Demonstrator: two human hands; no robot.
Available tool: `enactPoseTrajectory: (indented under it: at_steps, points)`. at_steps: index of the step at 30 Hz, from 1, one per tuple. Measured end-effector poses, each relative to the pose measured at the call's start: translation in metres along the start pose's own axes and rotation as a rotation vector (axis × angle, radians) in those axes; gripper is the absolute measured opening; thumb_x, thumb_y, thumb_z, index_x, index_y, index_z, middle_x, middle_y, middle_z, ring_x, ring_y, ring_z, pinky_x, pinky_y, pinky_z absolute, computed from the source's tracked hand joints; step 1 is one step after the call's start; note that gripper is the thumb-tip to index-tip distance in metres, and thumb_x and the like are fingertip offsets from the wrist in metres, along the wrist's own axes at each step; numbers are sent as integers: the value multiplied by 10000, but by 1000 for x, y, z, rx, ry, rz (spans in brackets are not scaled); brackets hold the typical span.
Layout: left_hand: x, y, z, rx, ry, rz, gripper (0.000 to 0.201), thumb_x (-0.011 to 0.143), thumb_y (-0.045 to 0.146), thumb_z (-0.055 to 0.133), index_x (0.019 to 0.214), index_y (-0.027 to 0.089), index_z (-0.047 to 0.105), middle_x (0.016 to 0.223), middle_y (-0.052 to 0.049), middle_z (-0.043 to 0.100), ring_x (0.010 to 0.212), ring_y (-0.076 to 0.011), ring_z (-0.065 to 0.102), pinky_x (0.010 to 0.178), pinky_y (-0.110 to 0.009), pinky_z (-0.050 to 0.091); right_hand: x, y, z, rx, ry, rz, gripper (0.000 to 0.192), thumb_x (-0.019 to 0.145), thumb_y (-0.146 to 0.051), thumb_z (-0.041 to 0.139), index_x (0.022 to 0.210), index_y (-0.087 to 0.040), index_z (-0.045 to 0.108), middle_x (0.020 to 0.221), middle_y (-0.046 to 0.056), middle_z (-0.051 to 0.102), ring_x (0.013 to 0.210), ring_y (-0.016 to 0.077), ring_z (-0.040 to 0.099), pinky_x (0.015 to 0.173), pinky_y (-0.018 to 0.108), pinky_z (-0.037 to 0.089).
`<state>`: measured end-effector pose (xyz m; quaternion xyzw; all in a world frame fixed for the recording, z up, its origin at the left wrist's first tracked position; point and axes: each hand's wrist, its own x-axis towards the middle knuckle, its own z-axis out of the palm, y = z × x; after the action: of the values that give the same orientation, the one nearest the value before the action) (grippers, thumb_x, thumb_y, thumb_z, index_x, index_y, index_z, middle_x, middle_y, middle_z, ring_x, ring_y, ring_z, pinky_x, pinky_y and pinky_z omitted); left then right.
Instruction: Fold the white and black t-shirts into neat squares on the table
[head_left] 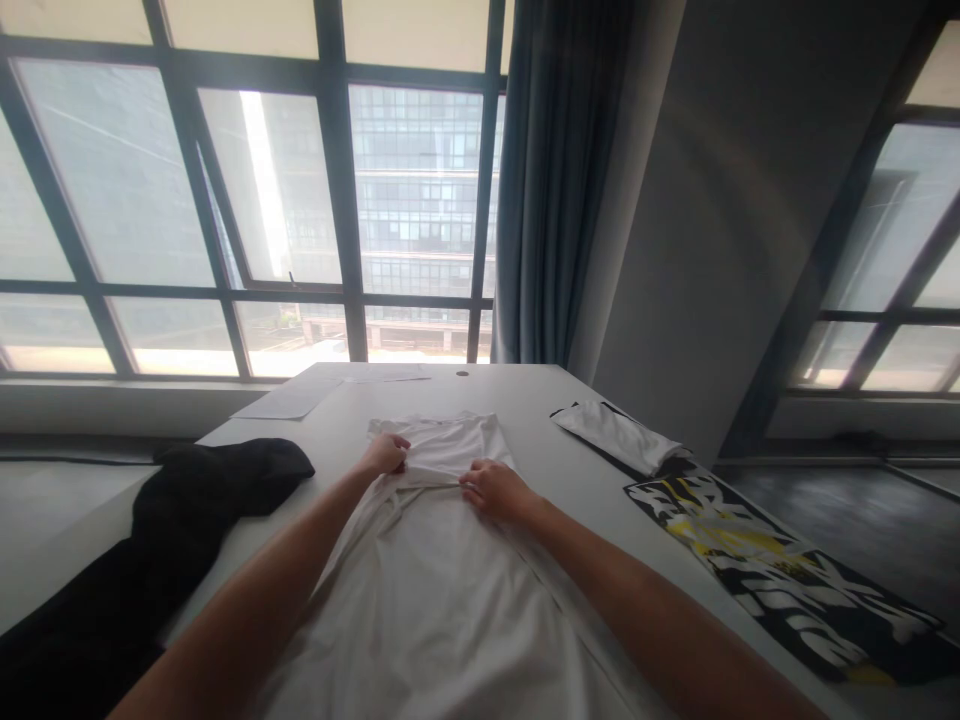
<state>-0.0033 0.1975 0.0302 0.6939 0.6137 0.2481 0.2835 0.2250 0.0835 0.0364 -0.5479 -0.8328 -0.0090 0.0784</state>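
A white shirt stretches over the middle of the table and runs down toward me at the bottom of the view. Across its far part lies a folded-over band of cloth with a crease. My left hand is closed on the left side of this band, fingers curled into the fabric. On the right side, a little nearer to me, my right hand pinches the cloth at the crease. Both forearms reach in over the shirt's sides.
Black clothing hangs over the table's left edge. White paper sheets lie at the far left. Along the right edge are a folded white-and-black garment and a black, white and yellow patterned cloth. Behind the white table are windows and a curtain.
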Motion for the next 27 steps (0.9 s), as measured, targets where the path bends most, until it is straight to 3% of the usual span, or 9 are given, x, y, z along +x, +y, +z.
enactPoseTrajectory:
  at_steps: [3,7,9,11,15,23,27]
  points:
    - [-18,0,4,142,59,91,405,803,256,611,1191,154,667,1077,-136,708,1031,-271,661,924,-352,500,-8,-4,-2,51,0,49,490,910,-361,529,1384,-237,540,1393,116,532,1264,260,495,1057,372,372]
    - [-44,-3,18,496,-154,171,737,772,622,613,1385,218,544,1465,-218,448,1282,-431,481,1034,-529,388,-15,-16,2,137,-231,137,632,932,-488,446,1517,-284,325,1601,108,242,1463,331,199,1125,579,219]
    - [-51,-8,26,559,-214,121,737,824,672,505,1458,300,448,1566,-177,299,1380,-501,300,1013,-659,328,-15,-19,8,151,-291,172,590,974,-493,315,1531,-301,283,1623,82,174,1487,336,86,1116,653,137]
    - [-51,-13,33,573,-181,89,635,911,613,374,1495,364,360,1609,-120,204,1424,-514,153,989,-739,263,-10,-16,14,155,-293,184,569,994,-474,235,1538,-311,255,1631,64,139,1492,330,42,1105,679,101]
    - [-25,-14,43,589,-170,118,589,965,519,286,1524,335,300,1613,-122,184,1438,-478,150,1052,-697,213,12,6,26,150,-275,193,577,995,-477,215,1545,-305,230,1633,64,125,1493,322,32,1104,679,88]
    - [68,9,65,589,-135,148,597,969,533,259,1529,329,293,1623,-79,165,1456,-445,121,1096,-651,179,74,75,41,131,-191,278,554,997,-473,193,1530,-336,257,1630,17,155,1494,282,64,1107,675,82]
    - [93,13,72,584,-117,158,609,958,557,259,1521,332,313,1623,-65,170,1460,-429,125,1113,-633,165,91,91,47,103,-139,283,545,995,-466,190,1517,-342,289,1619,19,205,1485,268,111,1116,645,102]
